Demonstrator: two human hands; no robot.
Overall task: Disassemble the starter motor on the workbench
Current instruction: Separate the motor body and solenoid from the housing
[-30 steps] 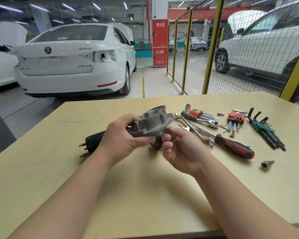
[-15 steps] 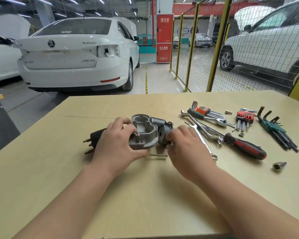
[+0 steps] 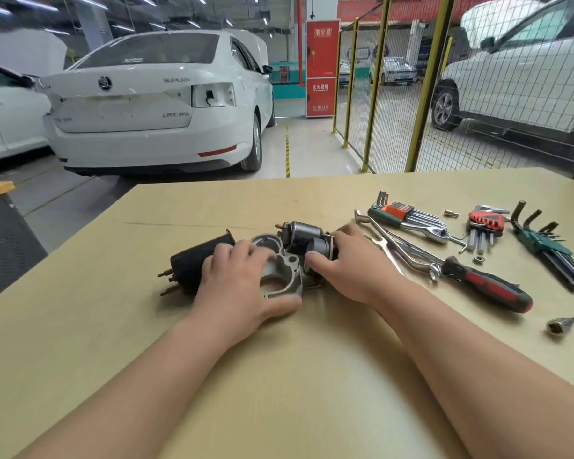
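Garage desk (image 3: 96,326): grip of left hand (image 3: 237,286) holds starter housing (image 3: 285,270); at 3 o'clock, grip of right hand (image 3: 352,263) holds solenoid (image 3: 304,235)

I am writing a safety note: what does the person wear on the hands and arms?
Nothing that shows. The left hand and the right hand are bare: no gloves, no rings in view. The left forearm and the right forearm are bare as well; no sleeve enters the picture, and neither wrist carries a watch or band.
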